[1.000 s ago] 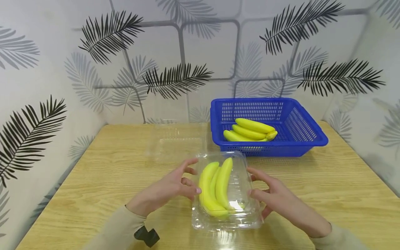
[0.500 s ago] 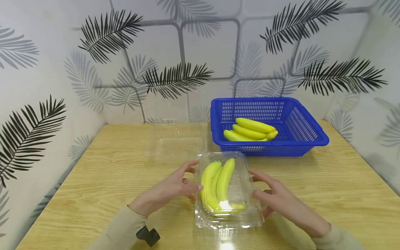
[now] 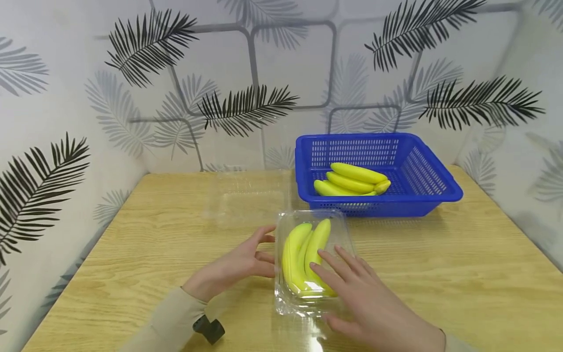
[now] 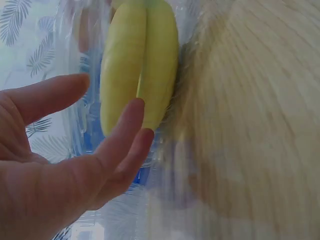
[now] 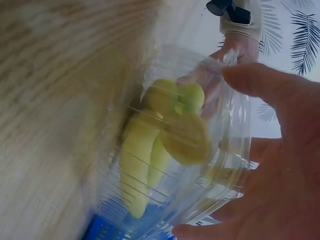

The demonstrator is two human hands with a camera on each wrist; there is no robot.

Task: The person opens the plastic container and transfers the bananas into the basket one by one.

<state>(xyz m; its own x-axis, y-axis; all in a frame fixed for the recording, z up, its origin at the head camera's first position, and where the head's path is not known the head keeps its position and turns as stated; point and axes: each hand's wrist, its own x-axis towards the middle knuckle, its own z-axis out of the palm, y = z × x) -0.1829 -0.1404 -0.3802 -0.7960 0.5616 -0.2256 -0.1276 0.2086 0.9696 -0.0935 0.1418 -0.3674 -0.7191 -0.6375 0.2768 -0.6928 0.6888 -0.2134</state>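
A clear plastic clamshell box [image 3: 337, 232] lies on the table in front of the person, its lid down over a bunch of bananas [image 3: 294, 259]. The left hand [image 3: 239, 264] is at the box's left side, thumb and fingers apart, fingertips right at the wall. In the left wrist view those fingertips overlap the bananas [image 4: 160, 55] behind the plastic. The right hand [image 3: 369, 300] rests its spread fingers over the right part of the lid, hiding that corner. From the right wrist, the thumb and fingers show along the edge of the box [image 5: 240, 130].
Behind the box stands a blue slotted basket [image 3: 387, 198] holding another bunch of bananas [image 3: 354, 181]. A second clear clamshell box [image 3: 252, 208], its lid raised, sits at the back left near the wall. The wooden table [image 3: 145, 254] meets patterned walls.
The right hand has moved from the box's right side inward over the lid, fingers spreading. The left thumb has drawn slightly off the lid's edge. The box has shifted slightly right.
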